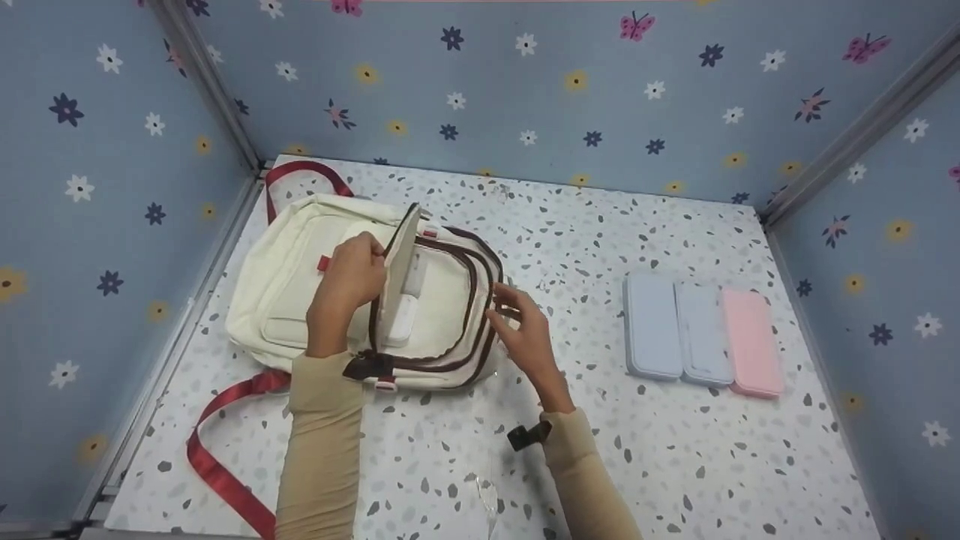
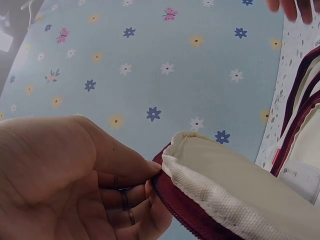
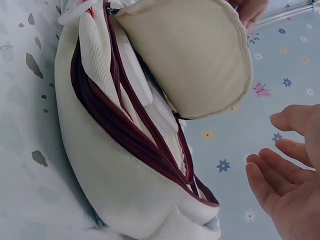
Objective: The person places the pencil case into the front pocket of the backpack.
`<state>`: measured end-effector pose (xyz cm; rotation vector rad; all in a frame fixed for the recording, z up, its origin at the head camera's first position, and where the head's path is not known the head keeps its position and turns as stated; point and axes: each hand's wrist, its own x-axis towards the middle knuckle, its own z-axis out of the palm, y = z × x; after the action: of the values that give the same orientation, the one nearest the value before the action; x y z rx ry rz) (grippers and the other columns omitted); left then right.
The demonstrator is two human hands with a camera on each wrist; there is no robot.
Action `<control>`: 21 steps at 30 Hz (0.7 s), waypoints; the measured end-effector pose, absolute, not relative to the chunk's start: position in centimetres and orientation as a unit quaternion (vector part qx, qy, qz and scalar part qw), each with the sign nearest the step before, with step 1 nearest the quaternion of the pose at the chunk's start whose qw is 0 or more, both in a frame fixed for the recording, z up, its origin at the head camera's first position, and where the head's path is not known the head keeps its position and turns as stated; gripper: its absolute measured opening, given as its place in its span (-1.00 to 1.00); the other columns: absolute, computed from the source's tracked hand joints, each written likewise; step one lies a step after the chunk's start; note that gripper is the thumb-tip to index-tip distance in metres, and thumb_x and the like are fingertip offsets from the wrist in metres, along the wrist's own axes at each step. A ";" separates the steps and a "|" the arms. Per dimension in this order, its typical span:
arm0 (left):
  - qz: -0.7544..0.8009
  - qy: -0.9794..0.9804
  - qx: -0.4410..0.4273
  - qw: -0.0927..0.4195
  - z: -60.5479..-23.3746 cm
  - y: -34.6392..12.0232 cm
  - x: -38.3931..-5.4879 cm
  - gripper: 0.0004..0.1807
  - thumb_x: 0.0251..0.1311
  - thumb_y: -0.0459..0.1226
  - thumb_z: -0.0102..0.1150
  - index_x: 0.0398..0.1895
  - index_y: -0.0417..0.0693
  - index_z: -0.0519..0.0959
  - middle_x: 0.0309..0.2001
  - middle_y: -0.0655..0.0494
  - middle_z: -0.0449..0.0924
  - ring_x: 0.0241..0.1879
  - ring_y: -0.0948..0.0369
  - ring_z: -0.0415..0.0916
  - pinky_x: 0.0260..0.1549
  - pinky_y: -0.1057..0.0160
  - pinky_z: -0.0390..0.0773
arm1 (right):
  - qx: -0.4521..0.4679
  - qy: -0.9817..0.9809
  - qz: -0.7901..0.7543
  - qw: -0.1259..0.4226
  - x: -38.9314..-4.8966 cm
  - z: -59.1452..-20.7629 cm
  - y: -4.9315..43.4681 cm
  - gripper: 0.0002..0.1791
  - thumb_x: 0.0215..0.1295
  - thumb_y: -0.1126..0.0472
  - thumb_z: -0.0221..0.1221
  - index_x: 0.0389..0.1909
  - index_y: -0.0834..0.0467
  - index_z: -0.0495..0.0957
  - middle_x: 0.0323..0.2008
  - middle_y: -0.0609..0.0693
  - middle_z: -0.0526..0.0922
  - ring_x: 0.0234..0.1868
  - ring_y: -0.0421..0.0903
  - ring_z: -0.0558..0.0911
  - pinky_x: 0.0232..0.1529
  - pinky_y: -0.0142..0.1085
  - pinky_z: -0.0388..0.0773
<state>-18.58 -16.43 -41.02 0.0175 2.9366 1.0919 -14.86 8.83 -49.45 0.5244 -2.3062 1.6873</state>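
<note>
A cream backpack (image 1: 289,292) with dark red zips lies on the table, its front pocket unzipped. My left hand (image 1: 352,277) pinches the edge of the pocket flap (image 2: 220,185) between thumb and fingers and holds it raised. Inside the pocket lie a white case (image 1: 403,319) and a greyish one (image 1: 414,274) beside it. My right hand (image 1: 523,330) is held by the backpack's top end, fingers loosely bent and apart; the right wrist view shows nothing in this hand (image 3: 287,175).
Two light blue cases (image 1: 652,326) (image 1: 703,334) and a pink case (image 1: 752,343) lie side by side on the right of the speckled table (image 1: 570,247). Red straps (image 1: 225,480) trail from the backpack at the left. Flowered panels (image 1: 517,90) enclose the table's back and sides.
</note>
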 end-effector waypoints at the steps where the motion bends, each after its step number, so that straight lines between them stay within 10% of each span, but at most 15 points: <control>1: 0.349 0.937 0.006 0.006 -41.0 -16.4 -18.6 -0.78 0.20 -0.43 -0.19 -0.19 -0.41 0.43 -0.19 -0.29 0.46 -0.10 -0.12 0.41 -0.06 -0.03 0.36 | 0.179 -0.786 0.578 0.125 -14.7 -49.5 9.1 -0.57 0.16 0.43 0.15 0.07 0.43 0.37 -0.04 0.33 0.50 -0.02 0.21 0.51 -0.03 -0.02 0.47; 21: 0.354 0.935 -0.006 0.015 -40.9 -16.7 -18.2 -0.78 0.22 -0.41 -0.17 -0.17 -0.38 0.42 -0.19 -0.25 0.46 -0.13 -0.08 0.40 -0.10 -0.02 0.38 | 0.084 -0.800 0.562 0.190 -13.0 -50.7 17.5 -0.55 0.14 0.45 0.16 0.08 0.47 0.37 0.00 0.37 0.47 0.00 0.25 0.49 -0.02 0.04 0.42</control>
<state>-18.21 -16.70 -40.94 -0.0187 2.9099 1.1026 -13.03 17.49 -50.73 0.2369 -2.2490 1.5794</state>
